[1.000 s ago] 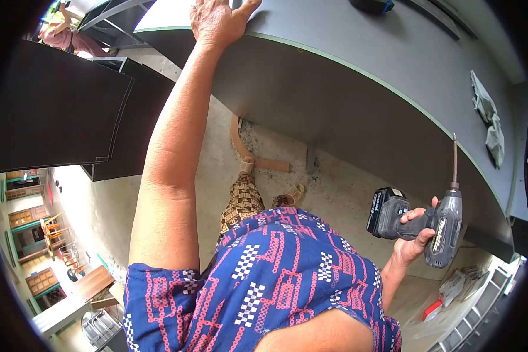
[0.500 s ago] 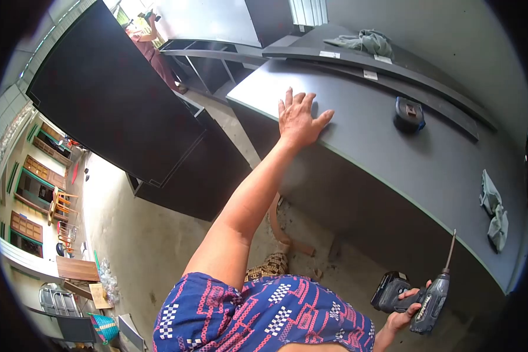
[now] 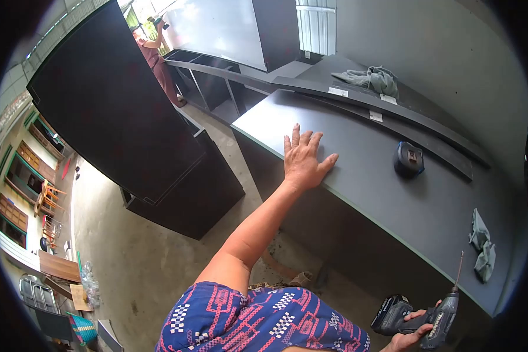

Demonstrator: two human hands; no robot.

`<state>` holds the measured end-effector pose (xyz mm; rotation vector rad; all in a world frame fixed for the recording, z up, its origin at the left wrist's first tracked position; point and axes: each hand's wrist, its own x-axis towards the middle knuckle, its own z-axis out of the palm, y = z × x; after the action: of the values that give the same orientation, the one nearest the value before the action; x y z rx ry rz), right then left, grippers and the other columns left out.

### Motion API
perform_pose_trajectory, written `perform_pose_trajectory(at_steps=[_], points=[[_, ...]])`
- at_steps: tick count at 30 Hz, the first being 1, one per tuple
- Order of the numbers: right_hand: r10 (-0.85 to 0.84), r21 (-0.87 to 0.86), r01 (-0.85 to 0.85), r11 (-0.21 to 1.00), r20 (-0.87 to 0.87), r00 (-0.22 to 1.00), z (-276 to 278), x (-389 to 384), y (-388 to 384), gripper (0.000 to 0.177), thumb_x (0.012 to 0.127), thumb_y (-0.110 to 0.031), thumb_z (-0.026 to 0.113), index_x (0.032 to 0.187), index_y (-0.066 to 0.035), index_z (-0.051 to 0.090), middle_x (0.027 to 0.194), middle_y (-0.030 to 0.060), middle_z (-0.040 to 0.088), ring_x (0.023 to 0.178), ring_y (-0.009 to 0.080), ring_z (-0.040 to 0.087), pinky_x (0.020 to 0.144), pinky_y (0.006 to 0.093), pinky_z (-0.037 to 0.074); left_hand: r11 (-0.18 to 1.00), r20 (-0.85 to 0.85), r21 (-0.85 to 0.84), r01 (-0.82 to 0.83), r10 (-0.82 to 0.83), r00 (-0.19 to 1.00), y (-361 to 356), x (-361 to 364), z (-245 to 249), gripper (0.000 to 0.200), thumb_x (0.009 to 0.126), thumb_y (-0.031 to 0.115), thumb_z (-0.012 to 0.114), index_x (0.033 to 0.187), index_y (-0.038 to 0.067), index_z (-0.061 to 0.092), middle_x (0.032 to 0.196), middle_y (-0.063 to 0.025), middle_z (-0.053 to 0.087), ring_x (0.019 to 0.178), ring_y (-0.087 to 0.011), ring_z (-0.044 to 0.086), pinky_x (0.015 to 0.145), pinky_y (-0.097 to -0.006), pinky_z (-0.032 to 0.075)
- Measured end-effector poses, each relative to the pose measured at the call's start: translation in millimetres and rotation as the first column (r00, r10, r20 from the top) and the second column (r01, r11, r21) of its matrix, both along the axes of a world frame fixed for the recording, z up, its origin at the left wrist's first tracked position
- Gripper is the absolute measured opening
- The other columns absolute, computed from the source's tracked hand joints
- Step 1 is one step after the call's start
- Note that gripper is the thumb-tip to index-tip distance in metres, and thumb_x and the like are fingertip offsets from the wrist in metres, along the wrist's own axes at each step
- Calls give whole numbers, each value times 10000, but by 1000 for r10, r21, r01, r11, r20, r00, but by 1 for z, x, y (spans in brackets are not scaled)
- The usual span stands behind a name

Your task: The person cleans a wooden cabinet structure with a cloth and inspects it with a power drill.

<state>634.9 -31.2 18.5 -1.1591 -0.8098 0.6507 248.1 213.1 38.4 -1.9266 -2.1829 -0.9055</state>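
My left hand (image 3: pixel 304 160) lies flat, fingers spread, on the near edge of a large dark grey panel (image 3: pixel 364 176) that rests like a tabletop. My right hand (image 3: pixel 413 333) grips a grey cordless drill (image 3: pixel 437 320) low at the bottom right, beside the panel's front edge; its long bit points up. A black tape measure (image 3: pixel 408 159) sits on the panel to the right of my left hand, apart from it.
A grey-green rag (image 3: pixel 482 245) lies near the panel's right end, another cloth (image 3: pixel 369 78) on stacked dark strips behind. Large black boards (image 3: pixel 117 111) lean at left over a concrete floor. Another person (image 3: pixel 155 53) works far back by open cabinet frames.
The view has lifted and pulled back from my body to the panel top. My left hand stays flat on the edge. The drill sits lower in view, still held.
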Motion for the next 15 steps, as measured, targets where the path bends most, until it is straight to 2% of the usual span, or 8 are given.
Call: perform_pose_trajectory(at_steps=[4, 9, 11, 12, 13, 15], points=[[-55, -92, 47, 995, -93, 994, 20, -2, 18, 732, 899, -611, 441, 1413, -103, 324, 674, -2, 444, 562, 68, 416, 550, 184, 378, 1000, -11, 28, 5, -5, 1000, 0, -1, -2, 685, 790, 551, 578, 1298, 98, 499, 1343, -170, 461, 1394, -361, 185, 1130, -518, 115], [-85, -66, 75, 995, -157, 984, 21, -10, 40, 733, 887, -615, 458, 1393, -97, 348, 694, 4, 467, 574, 76, 433, 504, 213, 390, 1000, 8, 18, 14, -14, 1000, -2, 1, 3, 664, 791, 510, 609, 1296, 92, 503, 1345, -150, 464, 1397, -348, 189, 1129, -518, 122], [-18, -47, 14, 999, -78, 997, 13, -3, 43, 741, 887, -612, 462, 1393, -84, 345, 689, 7, 467, 569, 78, 432, 502, 216, 391, 999, 17, 14, 40, -40, 999, -3, 2, 8, 654, 794, 497, 612, 1294, 90, 504, 1343, -148, 463, 1396, -349, 192, 1129, -516, 118], [-71, -77, 63, 995, -102, 992, 18, -12, 47, 737, 888, -605, 468, 1386, -74, 351, 685, 11, 467, 554, 84, 431, 498, 224, 393, 999, 4, 10, 49, -49, 999, -4, 2, 8, 652, 794, 496, 611, 1293, 89, 504, 1341, -148, 464, 1395, -349, 192, 1129, -516, 117], [-83, -85, 77, 993, -67, 994, 25, -20, 51, 741, 865, -642, 473, 1257, -14, 451, 652, 35, 468, 541, 107, 455, 510, 233, 407, 998, -8, 2, 58, -58, 998, -5, 1, 8, 650, 795, 494, 611, 1292, 89, 505, 1339, -148, 465, 1395, -350, 193, 1129, -515, 117], [-49, -116, 42, 992, -57, 997, 20, -16, 54, 622, 857, -645, 489, 989, -38, 511, 662, 44, 482, 543, 134, 483, 521, 259, 419, 997, 2, 28, 71, -71, 998, -5, 1, 7, 639, 795, 484, 614, 1285, 88, 509, 1322, -145, 476, 1390, -352, 203, 1126, -524, 113]])
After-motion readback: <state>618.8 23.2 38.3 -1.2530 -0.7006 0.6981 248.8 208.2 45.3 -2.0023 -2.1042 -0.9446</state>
